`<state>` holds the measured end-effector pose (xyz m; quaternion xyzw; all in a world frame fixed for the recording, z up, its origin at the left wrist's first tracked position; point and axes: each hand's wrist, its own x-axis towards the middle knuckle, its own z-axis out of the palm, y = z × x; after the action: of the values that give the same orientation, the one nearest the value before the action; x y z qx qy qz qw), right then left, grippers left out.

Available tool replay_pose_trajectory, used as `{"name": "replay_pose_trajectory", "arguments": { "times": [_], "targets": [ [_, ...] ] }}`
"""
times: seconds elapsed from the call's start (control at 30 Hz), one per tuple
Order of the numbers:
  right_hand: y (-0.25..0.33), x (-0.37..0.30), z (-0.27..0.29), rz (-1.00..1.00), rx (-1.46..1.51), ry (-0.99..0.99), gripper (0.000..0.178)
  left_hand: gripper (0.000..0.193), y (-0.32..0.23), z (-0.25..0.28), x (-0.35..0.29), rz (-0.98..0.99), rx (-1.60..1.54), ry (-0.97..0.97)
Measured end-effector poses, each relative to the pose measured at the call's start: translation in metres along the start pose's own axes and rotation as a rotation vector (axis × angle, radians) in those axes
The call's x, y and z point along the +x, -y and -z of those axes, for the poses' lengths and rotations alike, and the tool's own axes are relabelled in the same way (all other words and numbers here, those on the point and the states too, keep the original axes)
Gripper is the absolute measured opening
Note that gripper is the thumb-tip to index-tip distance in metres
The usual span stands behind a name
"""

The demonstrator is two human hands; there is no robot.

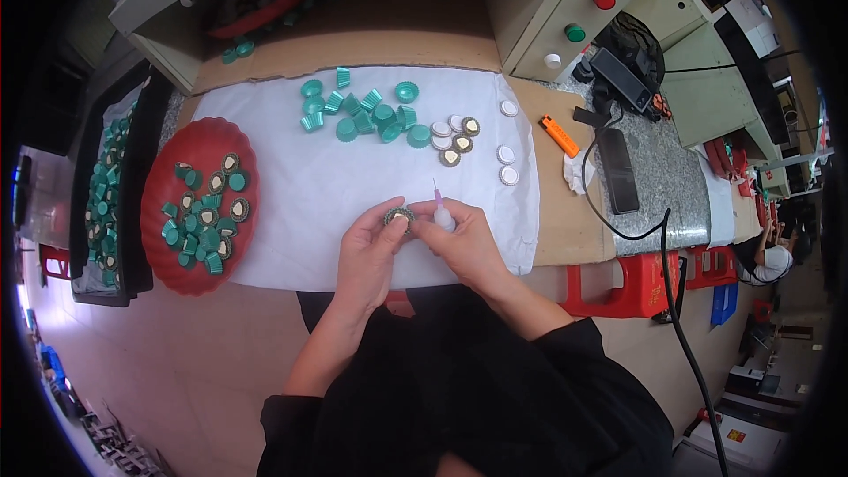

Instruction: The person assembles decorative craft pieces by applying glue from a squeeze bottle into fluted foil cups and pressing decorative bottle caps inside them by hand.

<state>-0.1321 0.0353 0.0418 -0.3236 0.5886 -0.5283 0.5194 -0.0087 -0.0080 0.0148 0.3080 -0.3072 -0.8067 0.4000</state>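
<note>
Above the near part of the white sheet [291, 212], my left hand [367, 247] pinches a green fluted cup [400, 215] with a pale gold piece at its centre. The fingertips of my right hand [468, 247] meet the cup's right side. Tucked in the same right hand is a small translucent needle-tip bottle [444, 217], its purple-based needle pointing up and away. Beyond both hands lie several loose green fluted cups [364, 122]. To their right are white discs [505, 155] and a few dark-rimmed, gold-centred pieces [450, 158].
A red scalloped tray [152, 212] of green cups and gold-centred pieces stands at the left. Past it is a black crate [138, 269] of similar cups. On the right lie an orange cutter [559, 136], a phone [618, 170] and a black cable [669, 252]. A shelf overhangs the back.
</note>
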Motion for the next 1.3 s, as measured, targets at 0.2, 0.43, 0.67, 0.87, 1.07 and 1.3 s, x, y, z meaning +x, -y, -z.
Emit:
{"name": "replay_pose_trajectory", "arguments": {
  "times": [0.2, 0.43, 0.67, 0.87, 1.07, 1.3],
  "targets": [
    [0.004, 0.003, 0.006, -0.146, 0.095, 0.043, 0.02, 0.024, -0.003, -0.003, 0.004, 0.007, 0.015, -0.024],
    [0.005, 0.006, 0.019, -0.149, 0.298, 0.043, 0.018, 0.025, -0.019, -0.012, 0.005, 0.145, -0.144, -0.098],
    [0.007, 0.004, 0.015, -0.163, 0.31, 0.104, 0.018, 0.025, -0.025, -0.002, -0.003, -0.044, 0.171, -0.083],
    [-0.001, 0.004, 0.03, -0.164, 0.341, 0.064, 0.022, 0.018, -0.103, 0.036, -0.012, -0.684, 0.65, -0.492],
    [0.001, 0.005, 0.025, -0.15, 0.318, 0.119, 0.017, 0.021, -0.138, 0.083, -0.014, -0.774, 1.837, -0.697],
    [0.001, 0.003, 0.025, -0.153, 0.335, 0.099, 0.017, 0.03, -0.094, 0.018, 0.078, -0.615, 1.637, -0.54]
  ]
}}
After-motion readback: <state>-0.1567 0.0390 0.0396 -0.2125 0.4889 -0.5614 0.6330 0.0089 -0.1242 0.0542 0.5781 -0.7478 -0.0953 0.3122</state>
